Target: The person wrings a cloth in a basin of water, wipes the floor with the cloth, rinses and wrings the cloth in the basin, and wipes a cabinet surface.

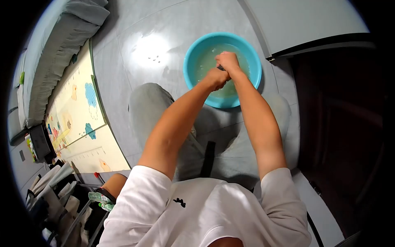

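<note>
A round turquoise basin point(189, 78) of cloudy water point(222, 92) stands on the floor between my knees. Both my hands are closed and pressed close together above the water. My left hand point(217, 78) is the nearer one, and my right hand point(228, 61) lies just beyond it. Between them shows a bit of a small dark thing point(221, 68), perhaps cloth; my fingers cover most of it, so its kind cannot be made out.
Grey floor tiles point(135, 24) surround the basin. A cream patterned play mat point(82, 119) lies at left beside a bed with a ruffled grey cover point(61, 49). Plastic bottles point(101, 199) and hanging clothes are at lower left. A white panel point(312, 24) and dark furniture point(337, 115) stand right.
</note>
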Tool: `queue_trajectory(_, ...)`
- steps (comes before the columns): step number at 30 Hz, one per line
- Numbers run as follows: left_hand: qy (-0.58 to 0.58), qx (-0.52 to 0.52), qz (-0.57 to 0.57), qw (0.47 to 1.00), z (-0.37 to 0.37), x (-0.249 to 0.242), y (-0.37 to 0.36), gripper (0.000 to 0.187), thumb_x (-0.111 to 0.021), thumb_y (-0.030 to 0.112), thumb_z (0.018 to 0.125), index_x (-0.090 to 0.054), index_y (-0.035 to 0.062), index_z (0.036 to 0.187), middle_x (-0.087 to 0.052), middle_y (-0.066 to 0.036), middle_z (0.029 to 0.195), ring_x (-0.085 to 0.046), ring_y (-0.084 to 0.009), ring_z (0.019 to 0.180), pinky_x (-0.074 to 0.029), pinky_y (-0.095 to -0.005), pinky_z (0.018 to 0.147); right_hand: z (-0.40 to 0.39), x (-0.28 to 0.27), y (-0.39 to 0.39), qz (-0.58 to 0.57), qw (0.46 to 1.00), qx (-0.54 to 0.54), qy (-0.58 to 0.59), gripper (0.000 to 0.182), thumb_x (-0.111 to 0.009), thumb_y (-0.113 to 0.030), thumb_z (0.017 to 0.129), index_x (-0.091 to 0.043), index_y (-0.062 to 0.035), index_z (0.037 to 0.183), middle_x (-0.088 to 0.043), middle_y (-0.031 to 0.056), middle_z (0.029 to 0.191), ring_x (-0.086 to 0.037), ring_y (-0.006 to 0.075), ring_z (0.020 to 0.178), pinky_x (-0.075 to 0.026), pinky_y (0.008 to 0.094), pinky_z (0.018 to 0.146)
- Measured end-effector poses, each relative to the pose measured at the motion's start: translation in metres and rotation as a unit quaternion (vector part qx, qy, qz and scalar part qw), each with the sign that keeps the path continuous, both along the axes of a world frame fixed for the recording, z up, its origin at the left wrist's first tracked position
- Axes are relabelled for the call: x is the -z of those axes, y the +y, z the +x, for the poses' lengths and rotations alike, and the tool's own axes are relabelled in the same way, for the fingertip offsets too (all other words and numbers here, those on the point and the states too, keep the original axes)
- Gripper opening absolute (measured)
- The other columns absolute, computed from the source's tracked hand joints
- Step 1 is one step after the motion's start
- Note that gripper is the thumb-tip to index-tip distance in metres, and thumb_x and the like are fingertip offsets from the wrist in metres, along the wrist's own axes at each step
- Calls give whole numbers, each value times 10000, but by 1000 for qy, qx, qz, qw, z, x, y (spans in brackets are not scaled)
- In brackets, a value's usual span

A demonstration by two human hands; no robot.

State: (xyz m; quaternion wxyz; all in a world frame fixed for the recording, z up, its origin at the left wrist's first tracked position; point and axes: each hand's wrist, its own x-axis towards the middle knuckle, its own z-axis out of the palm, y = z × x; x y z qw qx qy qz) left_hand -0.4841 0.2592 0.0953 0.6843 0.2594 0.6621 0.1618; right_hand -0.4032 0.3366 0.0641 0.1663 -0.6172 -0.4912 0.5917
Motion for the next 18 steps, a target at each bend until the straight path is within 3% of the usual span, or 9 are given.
queue_trajectory(1, 76, 11, 21, 997, 4, -2, -1, 258, -650, 289, 822, -571, 76, 699, -586, -49, 628, -493, -149, 436, -378, -305, 412, -1, 0, 1, 7, 1000, -8, -28, 155, -643, -116, 825, -591, -15, 720, -651, 103, 676, -633, 208, 618, -510, 358, 629)
queue_trajectory(2, 147, 60, 42, 986, 5, -3, 2, 322, -624, 335, 831, -660, 20, 777, -697, -158, 751, -668, -275, 596, -512, -385, 551, -2, 0, 3, 15, 998, -17, -55, 148, -627, -117, 823, -597, -11, 724, -666, 115, 691, -645, 217, 632, -514, 365, 641)
queue_trajectory(5, 257, 22, 103, 961, 18, -9, 0, 457, -692, 405, 808, -703, -27, 956, -732, -217, 997, -718, -378, 938, -564, -452, 771, -4, -8, 5, 9, 992, -3, -124, 139, -601, -133, 824, -653, -13, 777, -705, 153, 759, -697, 268, 727, -541, 390, 708)
queue_trajectory(8, 293, 43, 99, 950, 32, -5, -6, 494, -681, 410, 836, -710, -24, 1070, -694, -227, 1176, -618, -417, 1189, -512, -488, 956, 0, 31, 5, 38, 966, -7, -257, 180, -600, -153, 835, -711, -21, 884, -732, 182, 855, -726, 317, 861, -560, 411, 804)
queue_trajectory(9, 309, 68, 105, 943, 36, 5, -9, 509, -677, 398, 841, -674, -30, 1117, -697, -228, 1166, -638, -412, 1149, -524, -483, 932, 2, 46, 5, 54, 948, -15, -313, 204, -602, -160, 839, -728, -24, 925, -739, 190, 890, -731, 331, 908, -565, 417, 838)
queue_trajectory(12, 333, 97, 86, 934, 50, 29, -20, 602, -666, 356, 863, -534, -42, 1296, -704, -235, 1135, -675, -419, 1067, -549, -482, 883, 9, 0, -19, -27, 965, 52, -255, 168, -654, -172, 856, -729, -41, 929, -742, 176, 1042, -727, 326, 991, -577, 420, 866)
queue_trajectory(15, 347, 122, 118, 922, 46, 48, -29, 565, -668, 358, 865, -562, -33, 1258, -708, -234, 1121, -681, -407, 1060, -553, -481, 867, 11, 15, -22, 2, 963, -50, -265, 258, -698, -185, 857, -685, -7, 1043, -742, 182, 1033, -726, 331, 996, -586, 414, 855)
queue_trajectory(18, 343, 174, 125, 914, 46, 36, -29, 572, -655, 373, 874, -559, -35, 1264, -713, -233, 1104, -689, -401, 1038, -556, -479, 856, 14, 5, -21, -43, 972, 23, -230, 376, -731, -205, 850, -624, 14, 1136, -738, 191, 1046, -726, 334, 993, -592, 418, 851)
